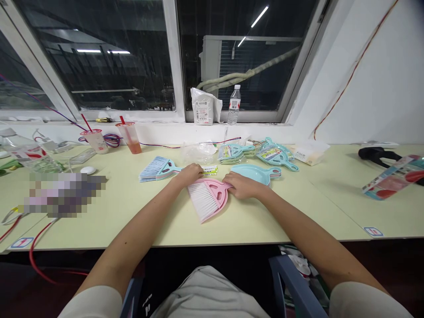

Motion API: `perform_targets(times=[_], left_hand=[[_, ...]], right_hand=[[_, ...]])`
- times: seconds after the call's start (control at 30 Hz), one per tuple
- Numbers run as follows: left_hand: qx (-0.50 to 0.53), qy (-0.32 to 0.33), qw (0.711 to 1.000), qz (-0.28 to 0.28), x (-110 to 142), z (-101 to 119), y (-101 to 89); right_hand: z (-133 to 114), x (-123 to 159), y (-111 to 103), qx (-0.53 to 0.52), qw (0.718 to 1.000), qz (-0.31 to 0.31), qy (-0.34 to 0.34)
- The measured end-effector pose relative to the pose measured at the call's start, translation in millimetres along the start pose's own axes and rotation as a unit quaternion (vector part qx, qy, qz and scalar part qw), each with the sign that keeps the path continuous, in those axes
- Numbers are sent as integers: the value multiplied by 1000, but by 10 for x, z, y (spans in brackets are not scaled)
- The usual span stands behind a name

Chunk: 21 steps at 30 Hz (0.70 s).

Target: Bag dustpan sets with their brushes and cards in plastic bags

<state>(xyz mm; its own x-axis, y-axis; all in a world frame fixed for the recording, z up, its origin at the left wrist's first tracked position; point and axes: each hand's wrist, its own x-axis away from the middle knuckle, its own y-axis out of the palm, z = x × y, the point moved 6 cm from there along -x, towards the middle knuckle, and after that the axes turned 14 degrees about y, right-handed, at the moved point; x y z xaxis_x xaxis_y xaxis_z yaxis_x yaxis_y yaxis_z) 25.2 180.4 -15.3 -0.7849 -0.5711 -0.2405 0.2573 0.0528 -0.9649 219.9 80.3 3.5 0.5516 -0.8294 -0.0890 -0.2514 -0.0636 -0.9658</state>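
The pink brush-and-dustpan set (217,191) lies on the table (251,227), in front of the person, and serves as the reference for all positions below. Its white bristles (202,199) point toward the person and to the left; its handle points to the right.

Right hand (243,185): positioned at the handle end of the pink set, with the fingers closed on the handle. Left hand (190,175): positioned at the far left edge of the pink set, palm down, beside the yellow-green label cards (210,170). The fingertips of the left hand are poorly visible; whether they pinch the set, a card or nothing cannot be told.

Surrounding items: the blue brushes (159,169) lie to the left of the pink set, beyond the left forearm. The blue dustpan (253,173) lies behind and to the right of it, just past the right hand. Farther behind the pink set are a clear plastic bag (198,153) and two groups of packaged blue sets, one nearer (234,152) and one farther right (277,154). A water bottle (234,106) stands upright on the windowsill well behind it.
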Motion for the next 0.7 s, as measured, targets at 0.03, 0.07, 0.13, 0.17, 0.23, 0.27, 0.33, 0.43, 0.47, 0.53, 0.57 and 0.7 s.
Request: perform_targets(times=[0.03,0.07,0.13,0.17,0.23,0.27,0.33,0.43,0.47,0.53,0.57,0.7], left_hand=[[4,-5,1000,-4,0,-13,10],[7,-11,1000,-8,-1,-26,20],[9,-23,1000,-9,-4,-50,33],[6,-28,1000,-7,-8,-60,34],[-8,-34,999,0,-18,-75,30],[-16,-35,999,2,-25,-80,28],[-27,-32,999,0,-42,-84,28],[-24,-27,999,-8,-68,-86,38],[-22,-29,999,-9,-76,-92,40],[-19,-40,999,-9,-91,-113,44],[-17,-47,999,-9,-98,-127,47],[-23,-57,998,12,-116,-164,50]], right_hand=[[-3,1,-1,0,1000,-1,-1],[-7,2,-1,-1,1000,-1,-1],[-12,4,-4,-6,1000,-3,-1],[-13,5,-5,-8,1000,-3,1],[-11,4,-6,-11,1000,-3,6],[-10,4,-6,-11,1000,-3,7],[-9,3,-2,-9,1000,-4,7],[-6,3,3,-5,1000,-5,6],[-4,3,3,-4,1000,-4,7],[-3,3,3,-4,1000,-3,9],[-4,3,3,-5,1000,-3,8],[-10,-1,2,-7,1000,-4,9]])
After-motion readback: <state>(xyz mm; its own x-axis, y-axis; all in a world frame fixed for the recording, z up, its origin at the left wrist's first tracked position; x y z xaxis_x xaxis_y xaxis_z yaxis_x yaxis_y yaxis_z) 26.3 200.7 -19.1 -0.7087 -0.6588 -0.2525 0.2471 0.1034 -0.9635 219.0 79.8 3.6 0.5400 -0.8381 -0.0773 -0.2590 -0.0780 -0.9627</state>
